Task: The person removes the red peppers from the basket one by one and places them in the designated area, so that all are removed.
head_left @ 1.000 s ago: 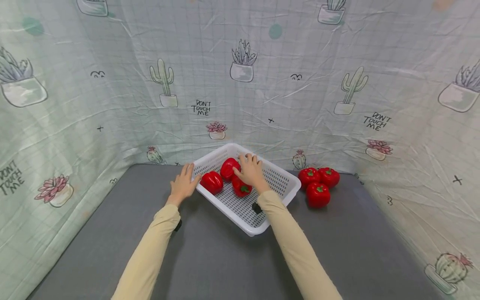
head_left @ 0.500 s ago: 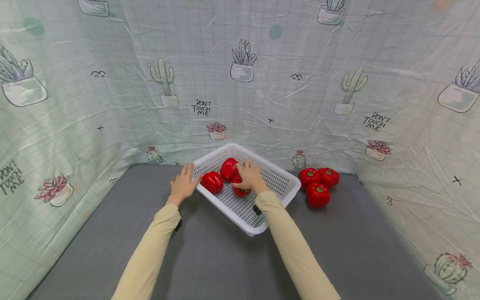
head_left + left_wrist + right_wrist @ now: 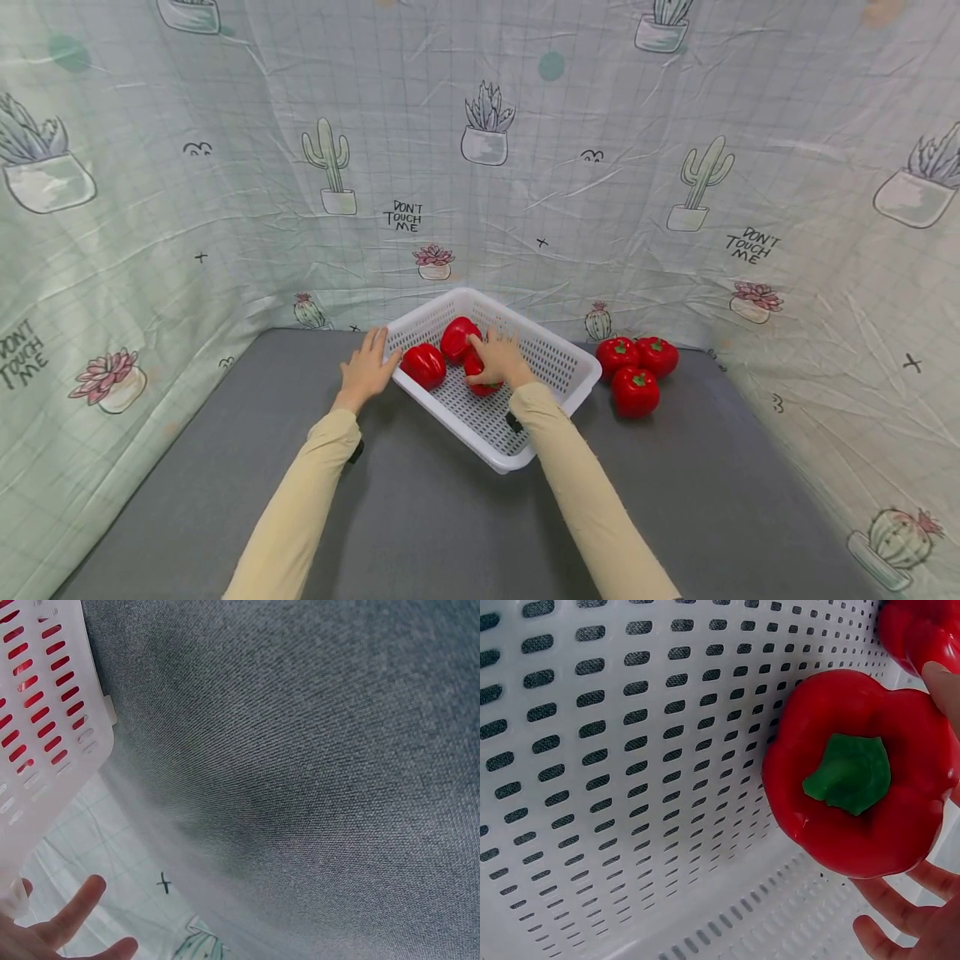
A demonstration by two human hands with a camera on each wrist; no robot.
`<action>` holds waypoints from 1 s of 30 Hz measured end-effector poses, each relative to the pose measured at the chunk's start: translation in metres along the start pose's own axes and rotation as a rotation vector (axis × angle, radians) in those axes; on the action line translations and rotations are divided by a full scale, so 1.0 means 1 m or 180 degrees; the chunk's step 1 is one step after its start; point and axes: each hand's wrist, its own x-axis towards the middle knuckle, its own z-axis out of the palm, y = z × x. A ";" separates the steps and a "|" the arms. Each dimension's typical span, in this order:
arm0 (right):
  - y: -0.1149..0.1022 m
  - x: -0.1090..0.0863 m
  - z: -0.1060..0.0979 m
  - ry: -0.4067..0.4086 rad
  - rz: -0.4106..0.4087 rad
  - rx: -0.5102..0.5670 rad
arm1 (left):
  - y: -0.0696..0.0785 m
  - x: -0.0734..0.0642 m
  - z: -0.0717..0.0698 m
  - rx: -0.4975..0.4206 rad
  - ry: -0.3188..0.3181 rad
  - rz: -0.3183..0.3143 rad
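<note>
A white perforated basket stands angled on the grey table, with three red bell peppers in it. My right hand reaches inside and grips the nearest bell pepper, thumb on one side and fingers on the other. Its green stem faces the right wrist camera. Behind it sits another bell pepper, and a third bell pepper lies near the left wall. My left hand rests at the basket's left corner, fingers extended and spread, seen at the rim in the left wrist view.
Three more red bell peppers stand clustered on the table right of the basket. A fabric backdrop printed with cacti rises behind and at both sides of the grey table.
My right hand has come down and slightly nearer over the nearest bell pepper, its thumb and fingers now around it. The left hand and basket have stayed put.
</note>
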 end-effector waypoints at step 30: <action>0.000 0.000 -0.001 -0.0045 0.0010 0.0273 | 0.000 0.000 0.000 -0.0013 0.0002 0.0024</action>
